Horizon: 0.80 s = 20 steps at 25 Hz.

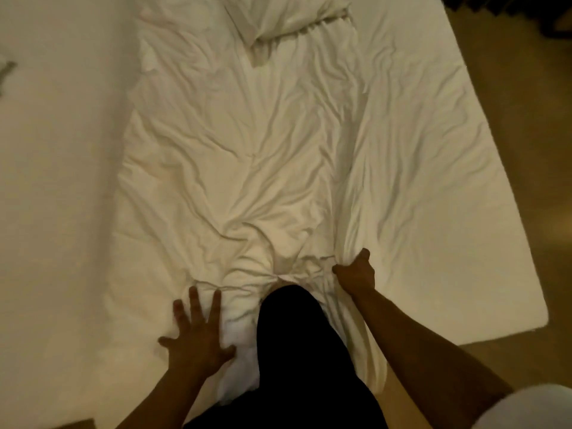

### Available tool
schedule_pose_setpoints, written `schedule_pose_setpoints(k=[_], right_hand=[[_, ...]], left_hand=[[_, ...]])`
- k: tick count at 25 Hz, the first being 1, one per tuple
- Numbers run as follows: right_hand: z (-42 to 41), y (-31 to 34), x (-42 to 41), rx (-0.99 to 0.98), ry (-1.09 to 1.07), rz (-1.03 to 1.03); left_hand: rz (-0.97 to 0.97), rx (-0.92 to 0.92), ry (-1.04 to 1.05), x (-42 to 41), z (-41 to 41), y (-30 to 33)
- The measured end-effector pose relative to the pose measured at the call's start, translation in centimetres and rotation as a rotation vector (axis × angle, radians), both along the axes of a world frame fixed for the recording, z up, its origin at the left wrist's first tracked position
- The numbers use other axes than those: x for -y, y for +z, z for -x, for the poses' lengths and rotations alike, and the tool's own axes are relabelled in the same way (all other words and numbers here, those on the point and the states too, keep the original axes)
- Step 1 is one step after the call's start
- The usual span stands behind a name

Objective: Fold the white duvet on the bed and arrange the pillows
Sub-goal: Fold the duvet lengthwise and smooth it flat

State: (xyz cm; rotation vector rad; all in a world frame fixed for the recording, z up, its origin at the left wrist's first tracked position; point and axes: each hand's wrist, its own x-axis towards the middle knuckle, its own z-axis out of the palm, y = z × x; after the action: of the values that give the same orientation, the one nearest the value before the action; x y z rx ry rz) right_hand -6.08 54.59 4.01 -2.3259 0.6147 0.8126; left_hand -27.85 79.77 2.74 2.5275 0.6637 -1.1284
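I see left hand spread flat, pinning duvet at lower centre | right hand pinching duvet edge, probably to pull the fold | pillow waits at top.

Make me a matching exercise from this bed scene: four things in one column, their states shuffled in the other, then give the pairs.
1. left hand
2. right hand
3. pillow
4. duvet

A. lies at the far end of the bed
B. flat, fingers spread
C. wrinkled, spread down the bed
D. clenched on a bunch of fabric

Pairs: 1-B, 2-D, 3-A, 4-C
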Motion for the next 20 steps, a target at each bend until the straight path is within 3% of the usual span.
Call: schedule_pose_setpoints(k=[4,9,14,20], right_hand=[[1.9,1.4,4.4,0.157,0.019,0.073],[0.7,0.9,11.9,0.365,0.038,0.153],[1.4,-4.1,12.6,0.122,-0.115,0.125],[14.0,-4.1,17.1,0.001,-0.112,-0.002]], left_hand=[[-0.055,0.025,-0.009,2.6,6.0,-2.2],[-0.143,0.142,-0.108,4.1,7.7,-4.8],[-0.268,0.179,-0.042,7.1,9.6,-5.6],[-0.286,0.088,-0.020,10.4,10.3,-4.9]])
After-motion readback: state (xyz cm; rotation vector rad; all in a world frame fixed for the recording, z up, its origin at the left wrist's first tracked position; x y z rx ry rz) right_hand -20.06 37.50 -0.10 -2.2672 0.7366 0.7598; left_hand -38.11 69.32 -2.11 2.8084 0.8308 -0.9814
